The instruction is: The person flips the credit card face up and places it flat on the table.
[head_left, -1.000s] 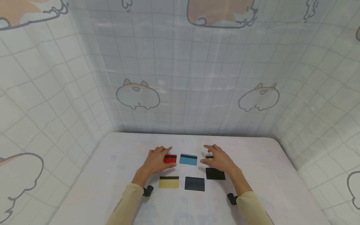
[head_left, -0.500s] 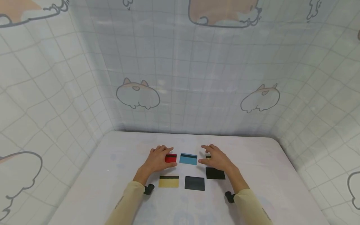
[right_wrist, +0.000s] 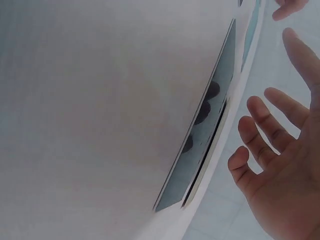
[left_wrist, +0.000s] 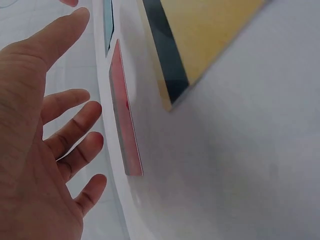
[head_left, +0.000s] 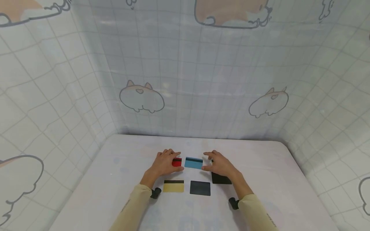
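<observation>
A blue card (head_left: 193,163) with a dark stripe lies on the table between my hands. My left hand (head_left: 165,163) hovers over a red card (head_left: 177,162) and hides its left part; thumb and fingers are spread and hold nothing. In the left wrist view, the fingers stand apart from the red card (left_wrist: 125,120). My right hand (head_left: 221,165), relaxed and holding nothing, is just right of the blue card. It covers most of a striped card (right_wrist: 206,155) and overlaps a black card (head_left: 221,179) below. In the right wrist view the fingers stay off both cards.
Nearer to me lie a yellow card (head_left: 173,187) with a dark stripe and a dark grey card (head_left: 200,188). The white table (head_left: 260,179) is bordered by hanging grid-patterned sheets (head_left: 185,106) at the back and sides. A small black device sits at each wrist.
Both hands have drifted inward toward the blue card, the right one farther. My right hand now hides more of the striped card. The cards have stayed put.
</observation>
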The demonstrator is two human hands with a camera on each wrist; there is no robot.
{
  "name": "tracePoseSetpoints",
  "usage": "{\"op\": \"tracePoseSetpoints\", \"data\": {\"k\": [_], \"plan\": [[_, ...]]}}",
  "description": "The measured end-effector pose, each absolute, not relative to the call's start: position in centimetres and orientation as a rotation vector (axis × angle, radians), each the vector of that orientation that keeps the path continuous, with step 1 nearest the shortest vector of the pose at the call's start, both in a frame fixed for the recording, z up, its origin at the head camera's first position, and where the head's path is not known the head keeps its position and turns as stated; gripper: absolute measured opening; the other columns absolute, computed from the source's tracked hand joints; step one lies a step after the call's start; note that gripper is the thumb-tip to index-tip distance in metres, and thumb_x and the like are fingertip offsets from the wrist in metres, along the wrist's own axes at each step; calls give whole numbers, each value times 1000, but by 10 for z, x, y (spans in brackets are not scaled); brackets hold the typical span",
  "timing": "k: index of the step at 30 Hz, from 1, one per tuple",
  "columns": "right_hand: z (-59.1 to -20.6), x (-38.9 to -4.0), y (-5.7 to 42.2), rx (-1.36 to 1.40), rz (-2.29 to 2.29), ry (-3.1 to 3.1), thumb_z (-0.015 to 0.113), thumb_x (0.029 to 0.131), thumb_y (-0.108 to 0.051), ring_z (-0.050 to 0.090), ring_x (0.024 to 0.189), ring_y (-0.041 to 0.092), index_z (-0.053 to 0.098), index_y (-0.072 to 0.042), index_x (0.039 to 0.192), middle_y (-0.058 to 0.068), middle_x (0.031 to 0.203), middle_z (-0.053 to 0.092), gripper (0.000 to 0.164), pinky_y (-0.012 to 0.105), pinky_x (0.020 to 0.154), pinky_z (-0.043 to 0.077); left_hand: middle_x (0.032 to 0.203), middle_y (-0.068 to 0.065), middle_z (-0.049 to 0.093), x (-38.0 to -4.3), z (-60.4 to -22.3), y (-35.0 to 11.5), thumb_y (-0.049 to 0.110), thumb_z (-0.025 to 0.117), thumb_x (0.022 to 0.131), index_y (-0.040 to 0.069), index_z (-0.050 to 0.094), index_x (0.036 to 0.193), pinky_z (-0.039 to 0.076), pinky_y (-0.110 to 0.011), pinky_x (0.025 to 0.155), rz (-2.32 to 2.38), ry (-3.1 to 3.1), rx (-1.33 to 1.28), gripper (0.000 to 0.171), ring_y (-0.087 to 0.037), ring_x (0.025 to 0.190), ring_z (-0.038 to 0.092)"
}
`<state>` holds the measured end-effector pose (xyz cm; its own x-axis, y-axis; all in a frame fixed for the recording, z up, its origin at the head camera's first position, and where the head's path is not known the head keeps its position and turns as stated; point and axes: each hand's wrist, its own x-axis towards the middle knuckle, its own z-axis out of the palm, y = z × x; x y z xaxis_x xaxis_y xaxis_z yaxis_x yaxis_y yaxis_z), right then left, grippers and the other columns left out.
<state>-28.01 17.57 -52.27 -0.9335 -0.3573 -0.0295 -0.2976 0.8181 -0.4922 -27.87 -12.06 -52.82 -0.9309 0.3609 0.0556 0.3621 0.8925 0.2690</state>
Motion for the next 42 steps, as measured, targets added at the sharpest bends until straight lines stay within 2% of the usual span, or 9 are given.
{"op": "tracePoseSetpoints", "data": {"k": [5, 11, 24, 32, 42], "plan": [[-523, -282, 169, -508, -654, 2895, 79, 79, -59, 58, 106, 21, 58, -21, 142, 4, 117, 62, 76, 54, 85, 52, 125, -3, 58, -286, -528, -114, 64, 73, 80, 25, 58, 143, 39, -50, 100, -381, -3054, -620, 76, -24, 116, 50], [-526, -284, 163, -489, -506, 2919, 78, 78, -60, 59, 108, 21, 59, -22, 140, 2, 119, 62, 75, 47, 86, 54, 124, -3, 59, -292, -527, -106, 64, 73, 81, 25, 60, 141, 39, -51, 101, -378, -3078, -660, 73, -24, 115, 50], [-527, -280, 158, -501, -379, 2958, 79, 77, -61, 58, 104, 21, 66, -21, 131, 4, 119, 62, 68, 46, 86, 54, 122, -3, 59, -291, -522, -99, 57, 77, 81, 23, 62, 139, 38, -52, 100, -386, -3123, -684, 69, -25, 117, 50], [-526, -273, 153, -506, -356, 2984, 81, 78, -57, 57, 101, 21, 68, -19, 128, 5, 119, 62, 64, 45, 86, 53, 123, -3, 58, -290, -527, -95, 57, 74, 84, 26, 62, 138, 38, -51, 99, -335, -3137, -723, 63, -24, 116, 50], [-525, -266, 152, -560, -377, 3018, 80, 81, -52, 57, 96, 19, 70, -20, 124, 3, 112, 63, 55, 42, 82, 53, 117, -1, 59, -284, -526, -95, 52, 77, 84, 29, 67, 129, 39, -50, 96, -352, -3102, -724, 52, -24, 112, 50]]}}
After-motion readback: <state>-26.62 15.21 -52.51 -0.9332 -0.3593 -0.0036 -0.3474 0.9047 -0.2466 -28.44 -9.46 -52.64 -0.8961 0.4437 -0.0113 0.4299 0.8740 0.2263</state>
